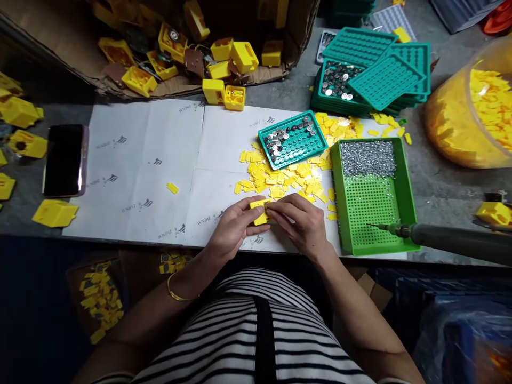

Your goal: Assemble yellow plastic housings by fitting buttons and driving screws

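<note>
My left hand (237,224) is closed round a small yellow plastic housing (258,214) above the front edge of the white paper. Fingers of my right hand (301,221) pinch together at the housing's right side; what they hold there is too small to make out. Just beyond my hands lie many flat yellow plastic pieces (276,178) in a loose heap. On that heap rests a teal tray (295,154) with small round metal parts in its pockets. To the right stands a green perforated tray (410,208) with a mass of small screws (368,157) at its far end.
An electric screwdriver (440,239) reaches over the green tray from the right. Stacked teal trays (384,74) and a clear tub (444,128) of yellow pieces stand at the back right. A cardboard box (76,58) of yellow housings is at the back. A phone (64,160) lies left.
</note>
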`<action>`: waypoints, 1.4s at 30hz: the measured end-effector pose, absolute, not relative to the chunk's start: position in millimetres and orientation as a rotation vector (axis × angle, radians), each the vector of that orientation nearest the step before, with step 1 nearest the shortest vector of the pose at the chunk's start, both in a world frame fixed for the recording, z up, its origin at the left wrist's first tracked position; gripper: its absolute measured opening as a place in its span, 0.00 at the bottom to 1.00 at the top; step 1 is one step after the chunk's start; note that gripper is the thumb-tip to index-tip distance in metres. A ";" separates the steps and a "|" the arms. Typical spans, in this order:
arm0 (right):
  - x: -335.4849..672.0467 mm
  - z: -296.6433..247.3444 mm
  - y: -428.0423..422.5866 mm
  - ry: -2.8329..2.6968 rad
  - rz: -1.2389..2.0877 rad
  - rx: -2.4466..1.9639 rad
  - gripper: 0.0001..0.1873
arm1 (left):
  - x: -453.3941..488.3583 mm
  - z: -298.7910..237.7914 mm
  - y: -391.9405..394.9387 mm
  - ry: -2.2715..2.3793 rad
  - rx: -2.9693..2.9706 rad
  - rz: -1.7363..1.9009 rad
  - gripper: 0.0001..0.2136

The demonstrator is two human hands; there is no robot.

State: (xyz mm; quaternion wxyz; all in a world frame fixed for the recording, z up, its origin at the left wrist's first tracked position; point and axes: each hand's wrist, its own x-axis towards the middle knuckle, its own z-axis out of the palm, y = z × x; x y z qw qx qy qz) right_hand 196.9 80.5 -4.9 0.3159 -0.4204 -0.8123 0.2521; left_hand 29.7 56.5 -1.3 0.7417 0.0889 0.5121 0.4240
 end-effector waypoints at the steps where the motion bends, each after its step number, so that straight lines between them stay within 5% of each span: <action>1: 196.6 -6.5 79.8 -2.169 0.603 -1.114 0.09 | 30.2 -1.3 56.3 1.123 0.194 0.927 0.11; 7: 199.3 -3.0 81.0 -2.325 0.615 -1.155 0.13 | 31.6 -3.2 51.8 1.141 0.221 0.922 0.12; 14: 197.0 9.8 89.5 -1.821 1.403 -1.253 0.07 | 29.1 2.0 42.0 1.142 0.354 0.963 0.16; 19: 190.8 0.3 91.4 -1.435 1.908 -1.147 0.15 | 27.1 4.6 36.4 1.167 0.508 0.958 0.14; 27: 187.1 -17.0 89.8 -1.364 1.918 -1.204 0.21 | 24.6 -8.0 45.4 1.076 0.108 0.943 0.12; 35: 191.0 -12.7 72.4 -1.605 1.459 -1.325 0.19 | 31.2 -5.7 43.3 0.980 0.033 1.039 0.13; 42: 182.1 -14.9 63.8 -1.022 1.923 -1.189 0.22 | 43.2 -3.5 39.9 0.950 0.118 1.194 0.12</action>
